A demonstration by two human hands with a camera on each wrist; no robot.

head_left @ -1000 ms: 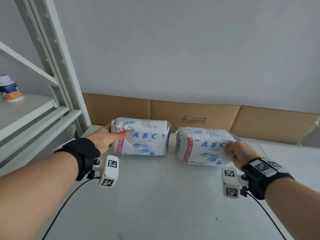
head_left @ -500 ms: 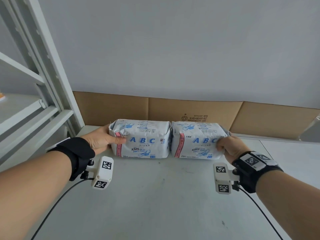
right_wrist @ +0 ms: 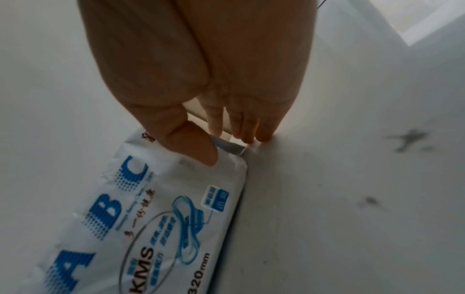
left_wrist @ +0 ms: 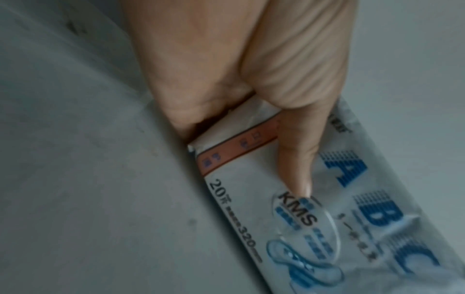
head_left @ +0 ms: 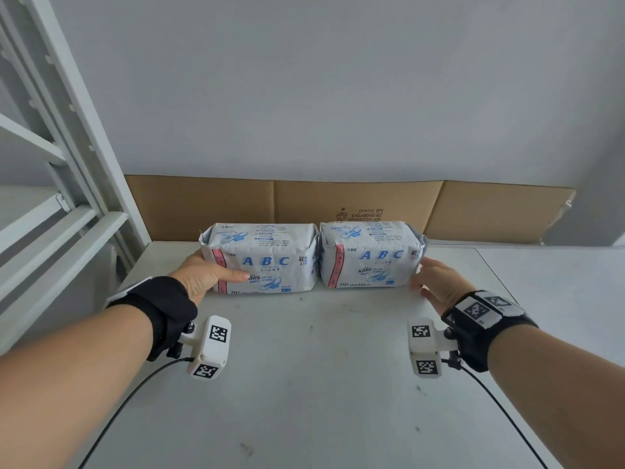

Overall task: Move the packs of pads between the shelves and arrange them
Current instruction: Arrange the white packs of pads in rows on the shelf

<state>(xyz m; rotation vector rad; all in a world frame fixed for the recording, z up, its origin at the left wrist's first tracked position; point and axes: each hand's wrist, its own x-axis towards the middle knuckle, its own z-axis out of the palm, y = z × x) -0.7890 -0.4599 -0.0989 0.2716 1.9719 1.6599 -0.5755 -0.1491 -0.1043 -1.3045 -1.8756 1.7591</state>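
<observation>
Two white packs of pads with blue "ABC" print stand side by side, touching, on the white shelf board. My left hand grips the left end of the left pack. Its thumb lies across the front of the left pack, and its fingers are hidden behind the end. My right hand is at the right end of the right pack with straight fingers. The thumb tip touches the front corner of the right pack, and the fingertips touch its end flap.
A flat strip of brown cardboard leans on the grey wall just behind the packs. White metal shelf uprights and a neighbouring shelf level stand at the left. The board continues to the right past a seam.
Both packs moved back toward the cardboard and together until their ends met. My right hand has loosened from a grip to straight fingers. My left hand keeps its hold.
</observation>
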